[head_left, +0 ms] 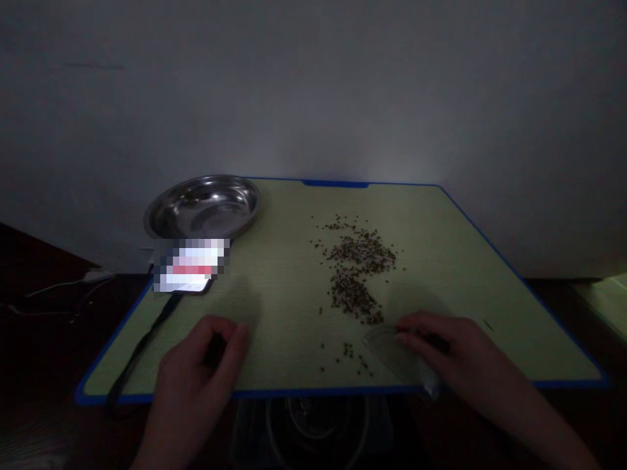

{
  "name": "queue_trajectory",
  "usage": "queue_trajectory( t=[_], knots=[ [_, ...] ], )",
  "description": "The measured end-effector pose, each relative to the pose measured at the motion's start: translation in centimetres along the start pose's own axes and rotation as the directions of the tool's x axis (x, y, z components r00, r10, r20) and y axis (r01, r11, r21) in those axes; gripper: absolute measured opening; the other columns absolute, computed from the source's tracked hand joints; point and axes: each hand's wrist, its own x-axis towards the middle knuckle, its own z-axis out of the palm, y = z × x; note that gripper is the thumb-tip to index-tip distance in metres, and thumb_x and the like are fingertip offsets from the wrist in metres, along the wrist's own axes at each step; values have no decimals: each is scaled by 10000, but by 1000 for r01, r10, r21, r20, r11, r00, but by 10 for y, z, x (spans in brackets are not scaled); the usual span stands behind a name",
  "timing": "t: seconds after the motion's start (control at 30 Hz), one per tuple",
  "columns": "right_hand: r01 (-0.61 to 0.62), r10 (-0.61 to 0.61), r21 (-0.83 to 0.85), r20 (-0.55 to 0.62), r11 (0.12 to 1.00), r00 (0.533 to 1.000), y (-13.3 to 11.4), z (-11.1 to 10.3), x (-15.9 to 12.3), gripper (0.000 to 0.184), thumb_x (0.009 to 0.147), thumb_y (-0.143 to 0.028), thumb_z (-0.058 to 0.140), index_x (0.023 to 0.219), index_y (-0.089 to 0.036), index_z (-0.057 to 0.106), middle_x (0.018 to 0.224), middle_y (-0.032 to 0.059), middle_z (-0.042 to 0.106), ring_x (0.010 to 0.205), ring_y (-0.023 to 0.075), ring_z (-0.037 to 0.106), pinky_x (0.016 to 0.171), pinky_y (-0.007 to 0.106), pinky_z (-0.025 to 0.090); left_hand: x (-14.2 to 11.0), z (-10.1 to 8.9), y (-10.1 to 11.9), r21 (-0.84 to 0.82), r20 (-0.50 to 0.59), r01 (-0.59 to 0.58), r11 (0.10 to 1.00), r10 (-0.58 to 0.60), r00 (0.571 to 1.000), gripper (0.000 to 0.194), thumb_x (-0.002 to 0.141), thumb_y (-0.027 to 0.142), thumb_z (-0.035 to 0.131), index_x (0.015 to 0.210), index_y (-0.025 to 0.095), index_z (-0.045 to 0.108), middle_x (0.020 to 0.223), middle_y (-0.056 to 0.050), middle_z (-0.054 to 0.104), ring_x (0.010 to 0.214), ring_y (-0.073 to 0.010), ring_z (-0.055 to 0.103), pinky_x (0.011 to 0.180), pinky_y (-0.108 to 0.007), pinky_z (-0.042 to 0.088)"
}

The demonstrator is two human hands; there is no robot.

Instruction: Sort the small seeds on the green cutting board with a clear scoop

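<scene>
By the yellow-green, blue-rimmed table (287,307)'s front edge, right hand (453,343) pinches clear, curved-edged plastic (394,352); left hand (198,362) curls, thumb meeting fingertips.

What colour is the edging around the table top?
Blue, all round the pale yellow-green table top; the head view shows the edging best.

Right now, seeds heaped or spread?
Spread: the seeds lie in loose patches on the board, with strays between left hand and right hand.
</scene>
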Motion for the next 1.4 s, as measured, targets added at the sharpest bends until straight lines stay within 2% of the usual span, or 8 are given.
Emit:
queue_trajectory(
  t=[0.2, 0.33, 0.57, 0.83, 0.97, 1.17, 1.3, 1.4],
  knots=[
    [36, -35, -12, 62, 999, 997, -5, 12, -2, 235, 942, -355, 500, 939, -269, 719, 927, 24, 761, 868, 215, 708, 794, 360, 539, 1, 2, -2, -2, -20, -34, 999, 34, 999, 251, 844, 394, 534, 650, 234, 533, 556, 38, 579, 477, -139, 548, 443, -245, 417],
    [55, -54, -6, 58, 998, 997, -9, 18, -2, 240, 940, -334, 489, 936, -275, 722, 960, 22, 770, 867, 215, 714, 775, 362, 547, 1, 4, -2, -6, -29, -68, 998, 68, 997, 251, 859, 388, 536, 661, 233, 532, 551, 43, 568, 472, -131, 537, 432, -237, 408],
    [34, -34, -1, 13, 999, 999, -3, 14, -9, 217, 931, -365, 527, 954, -288, 728, 962, 13, 773, 871, 204, 717, 780, 343, 548, 1, 4, -3, -19, -31, -93, 995, 92, 995, 239, 874, 351, 536, 667, 232, 528, 540, 54, 548, 463, -118, 522, 433, -231, 400],
    [73, -73, 2, 79, 997, 994, -16, 27, -11, 246, 939, -340, 493, 927, -283, 732, 942, 16, 775, 841, 210, 718, 760, 360, 550, 1, 3, -3, -5, -40, -82, 997, 82, 996, 232, 853, 343, 544, 654, 225, 539, 547, 44, 574, 459, -118, 528, 425, -231, 402],
    [126, -122, -19, 146, 992, 982, -22, 24, -12, 255, 946, -325, 487, 895, -279, 733, 932, 11, 778, 811, 203, 722, 711, 330, 556, 0, 4, -5, -15, -35, -89, 996, 89, 995, 233, 857, 349, 549, 658, 227, 537, 532, 54, 551, 453, -115, 521, 417, -225, 397],
    [111, -111, -24, 11, 994, 994, -20, 17, -11, 251, 944, -314, 487, 922, -284, 735, 962, 12, 783, 853, 195, 729, 708, 298, 559, -1, 3, -3, -27, -36, -88, 996, 87, 996, 238, 862, 347, 550, 657, 229, 522, 522, 65, 525, 445, -109, 496, 422, -225, 382],
    [151, -150, -26, 22, 988, 988, -26, 28, -4, 242, 942, -317, 490, 933, -281, 730, 947, 3, 782, 827, 192, 729, 714, 316, 554, 0, 3, -2, -14, -37, -83, 996, 82, 996, 235, 859, 344, 544, 656, 226, 526, 554, 51, 557, 474, -117, 529, 441, -230, 405],
    [132, -135, -79, -28, 988, 990, -25, 30, 1, 237, 934, -327, 496, 947, -270, 726, 916, 4, 782, 808, 208, 730, 714, 349, 548, 0, 3, -3, -17, -32, -85, 996, 84, 996, 230, 863, 340, 546, 663, 227, 525, 542, 58, 542, 464, -113, 513, 434, -229, 394]
  ],
)
